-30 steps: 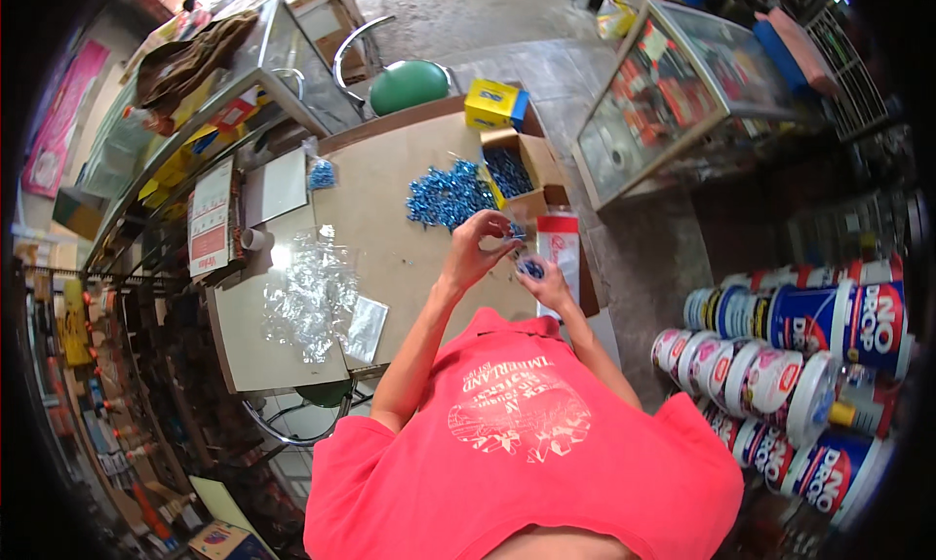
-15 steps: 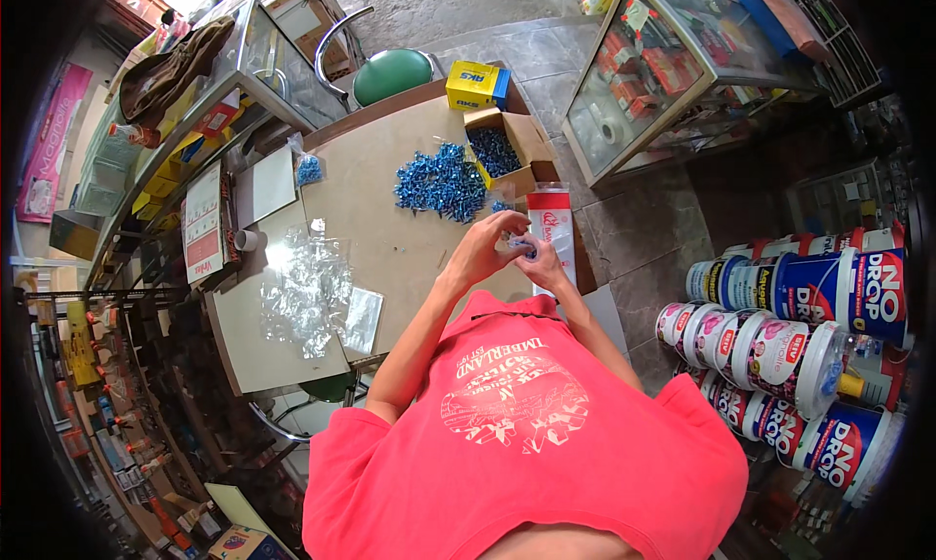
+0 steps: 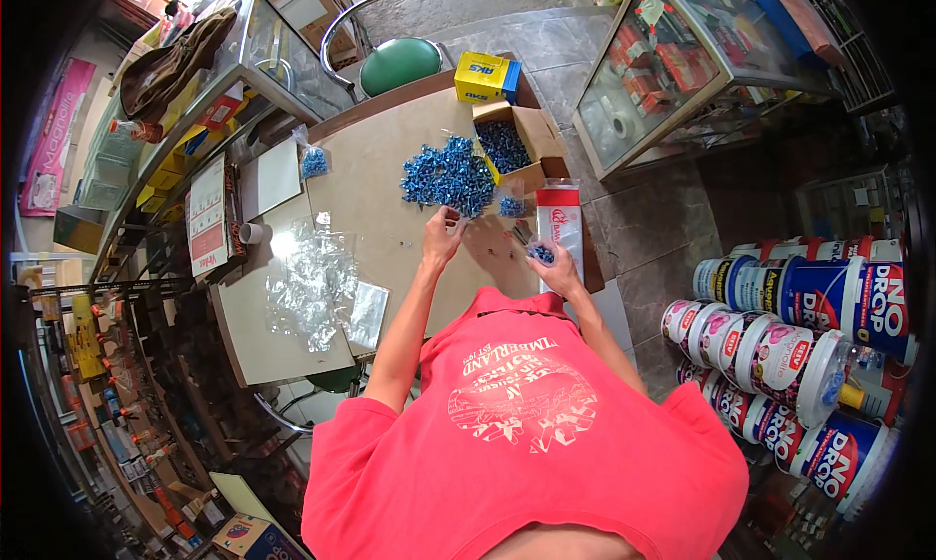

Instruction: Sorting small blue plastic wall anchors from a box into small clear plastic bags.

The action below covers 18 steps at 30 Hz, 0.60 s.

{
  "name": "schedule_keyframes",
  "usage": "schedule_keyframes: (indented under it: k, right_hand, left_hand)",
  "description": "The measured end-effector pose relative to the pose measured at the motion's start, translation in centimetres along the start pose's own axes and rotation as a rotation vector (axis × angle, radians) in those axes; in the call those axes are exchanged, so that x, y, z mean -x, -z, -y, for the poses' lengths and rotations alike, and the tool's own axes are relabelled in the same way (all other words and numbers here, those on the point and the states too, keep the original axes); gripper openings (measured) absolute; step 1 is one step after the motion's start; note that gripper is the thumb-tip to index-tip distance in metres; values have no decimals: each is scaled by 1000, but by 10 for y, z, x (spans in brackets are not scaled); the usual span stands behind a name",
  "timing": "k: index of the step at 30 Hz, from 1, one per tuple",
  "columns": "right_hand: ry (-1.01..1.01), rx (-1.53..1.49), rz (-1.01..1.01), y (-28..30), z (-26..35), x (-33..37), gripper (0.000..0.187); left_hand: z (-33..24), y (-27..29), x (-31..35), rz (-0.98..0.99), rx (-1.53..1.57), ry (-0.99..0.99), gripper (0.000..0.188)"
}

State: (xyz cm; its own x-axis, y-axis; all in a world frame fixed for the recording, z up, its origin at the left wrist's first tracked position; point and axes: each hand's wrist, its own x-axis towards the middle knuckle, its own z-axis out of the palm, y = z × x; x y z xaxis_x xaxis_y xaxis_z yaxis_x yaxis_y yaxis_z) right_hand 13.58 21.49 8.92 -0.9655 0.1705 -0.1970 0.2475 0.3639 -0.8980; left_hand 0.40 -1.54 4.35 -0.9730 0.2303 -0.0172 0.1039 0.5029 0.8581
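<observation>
My right hand (image 3: pixel 559 270) is closed around a small clear plastic bag (image 3: pixel 542 256) with small shiny blue screw-like pieces in it. My left hand (image 3: pixel 445 234) is at the near edge of a loose pile of the same blue pieces (image 3: pixel 450 177), its fingers bent and pinched together. Whatever sits between those fingertips is too small to make out. Just right of the pile, an open cardboard box (image 3: pixel 549 151) lies tipped with more blue pieces inside. Between that box and my right hand rests a filled small bag (image 3: pixel 511 206).
Clear plastic bags (image 3: pixel 317 287) spread over the left of the table (image 3: pixel 375 233). A yellow and blue box (image 3: pixel 487 77) stands at its far edge, a red and white packet (image 3: pixel 560 219) at its right. Paint buckets (image 3: pixel 790 355) stack at right; glass cases (image 3: pixel 648 82) flank the table.
My hands have separated. The left moved left to the pile's near edge; the right kept the small bag and shifted slightly right and nearer me.
</observation>
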Motion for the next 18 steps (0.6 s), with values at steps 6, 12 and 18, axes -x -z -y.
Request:
schedule_keyframes:
  k: [6,12,18]
  right_hand:
    - [6,16,-41,-2,-15,-2,29]
    - [22,22,-62,0,-17,-6,28]
    - [-7,9,-43,0,-22,-13,30]
  left_hand:
    - [11,-20,-10,121,-78,-59,21]
    - [17,-34,-16,89,-175,-124,17]
    - [20,-36,-12,73,-337,-180,19]
